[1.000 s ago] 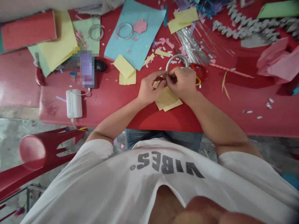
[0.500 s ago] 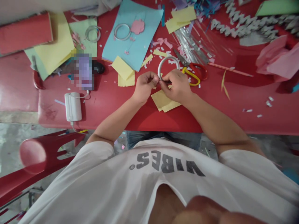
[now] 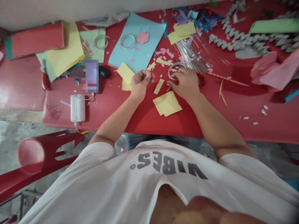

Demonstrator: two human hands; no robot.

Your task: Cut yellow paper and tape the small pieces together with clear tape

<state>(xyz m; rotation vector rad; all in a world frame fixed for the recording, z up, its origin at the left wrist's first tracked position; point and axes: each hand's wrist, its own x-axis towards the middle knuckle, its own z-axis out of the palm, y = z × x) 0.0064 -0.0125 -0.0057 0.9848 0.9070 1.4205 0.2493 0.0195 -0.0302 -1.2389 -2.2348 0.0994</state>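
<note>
Right hand: far of centre, fingers curled down over the near rim of the ring and pinching it. The ring lies flat on the table, probably held so it can't slide.
Left hand: raised just off the table, thumb and forefinger pressed together. Can't tell if a scrap is between them.
Gap: hands apart, with a yellow strip lying loose between them, touched by neither.
Yellow squares: stacked just near of the right hand, within easy reach.
Scissors: red handle shows just right of the right hand, the rest hidden by it.
Far left: blue sheet with a spare ring on it, well clear of both hands.
Near left: power bank at the table edge.
</note>
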